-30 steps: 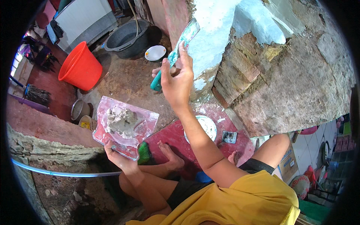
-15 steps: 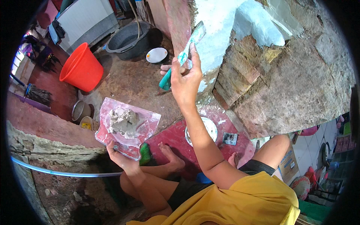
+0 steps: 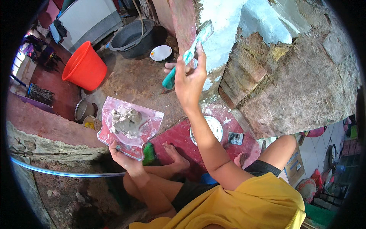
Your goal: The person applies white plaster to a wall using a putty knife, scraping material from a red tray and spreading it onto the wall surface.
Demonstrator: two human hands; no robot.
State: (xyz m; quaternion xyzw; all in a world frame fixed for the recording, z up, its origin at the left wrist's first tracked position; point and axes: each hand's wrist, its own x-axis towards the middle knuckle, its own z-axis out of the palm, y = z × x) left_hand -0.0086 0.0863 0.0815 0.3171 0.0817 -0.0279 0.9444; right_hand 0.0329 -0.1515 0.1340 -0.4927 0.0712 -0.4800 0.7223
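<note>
My right hand (image 3: 190, 84) is closed round a putty knife (image 3: 206, 32) with a green handle, its blade held close in front of the white-plastered wall section (image 3: 225, 28). White paste coats the knife near the blade. Lower and to the left, my left hand (image 3: 125, 158) grips the near edge of a pink board (image 3: 153, 119), held roughly level. On the board sits a lumpy heap of greyish-white plaster (image 3: 127, 119). Beyond my right forearm a round container of white paste (image 3: 214, 128) stands on the red floor, partly hidden by the arm.
Rough bare stonework (image 3: 289, 87) lies right of the plastered strip. A red bucket (image 3: 84, 65), a black tub (image 3: 133, 42) and a white plate (image 3: 161, 53) stand beyond the board. A small square dark-faced piece (image 3: 235, 138) lies beside the paste container. A bluish hose (image 3: 68, 173) runs at left.
The whole view has shifted slightly. Both hands keep their holds on the putty knife and the board, with hardly any movement.
</note>
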